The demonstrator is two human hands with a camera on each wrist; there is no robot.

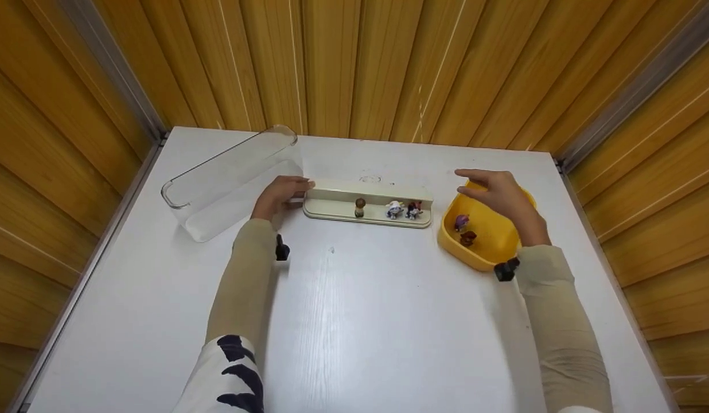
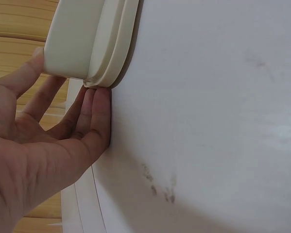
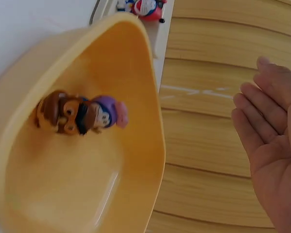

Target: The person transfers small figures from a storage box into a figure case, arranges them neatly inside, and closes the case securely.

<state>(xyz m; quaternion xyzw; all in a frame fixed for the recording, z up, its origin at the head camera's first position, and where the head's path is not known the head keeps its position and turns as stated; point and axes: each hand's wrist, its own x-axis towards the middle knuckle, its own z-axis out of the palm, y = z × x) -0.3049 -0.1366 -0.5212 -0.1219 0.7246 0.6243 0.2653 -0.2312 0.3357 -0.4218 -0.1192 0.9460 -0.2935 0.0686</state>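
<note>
My left hand (image 1: 279,196) holds the left end of a long cream-coloured display base (image 1: 337,209). In the left wrist view the thumb lies on its raised back part and the other fingertips meet its lower end. Along the base stand three small figurines: a brown one (image 1: 359,207), a white and blue one (image 1: 394,210) and a red and dark one (image 1: 413,210). Over the far side of a yellow bin (image 1: 492,229) hovers my right hand (image 1: 498,192), fingers extended and holding nothing. Inside the bin lie a purple figurine (image 3: 105,111) and a brown figurine (image 3: 62,114).
A clear, long plastic cover (image 1: 234,178) lies at the back left of the white table (image 1: 377,321), left of my left hand. Wood-patterned panels (image 1: 331,69) rise behind the table and on both sides.
</note>
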